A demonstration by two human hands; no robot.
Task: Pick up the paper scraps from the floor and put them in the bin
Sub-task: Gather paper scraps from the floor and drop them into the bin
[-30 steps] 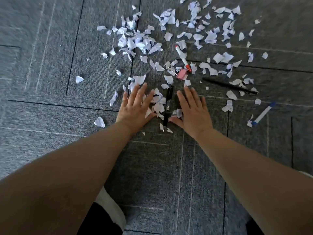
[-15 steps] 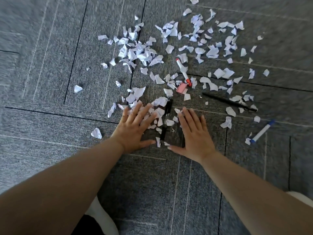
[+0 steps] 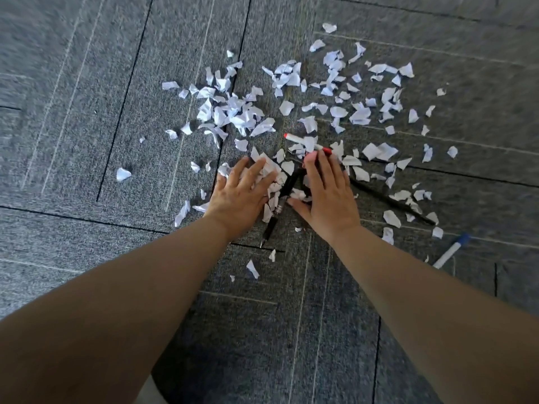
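Several white paper scraps (image 3: 233, 115) lie scattered over the grey carpet, thickest in the upper middle. My left hand (image 3: 240, 193) lies flat with straight fingers on a small heap of scraps (image 3: 274, 176). My right hand (image 3: 328, 193) lies flat beside it, fingers straight, its fingertips over a pink eraser. A black pen (image 3: 287, 185) runs between the two hands, partly under scraps. No bin is in view.
A red-capped white marker (image 3: 303, 141) lies just beyond my right fingertips. A long black pen (image 3: 390, 201) stretches to the right of my right hand. A blue-capped white marker (image 3: 450, 250) lies at the far right. Grey carpet tiles (image 3: 73, 141) surround the scraps.
Both hands have slid forward over the carpet and closer together, pushing scraps into a heap around the black pen. My right fingers now cover the pink eraser.
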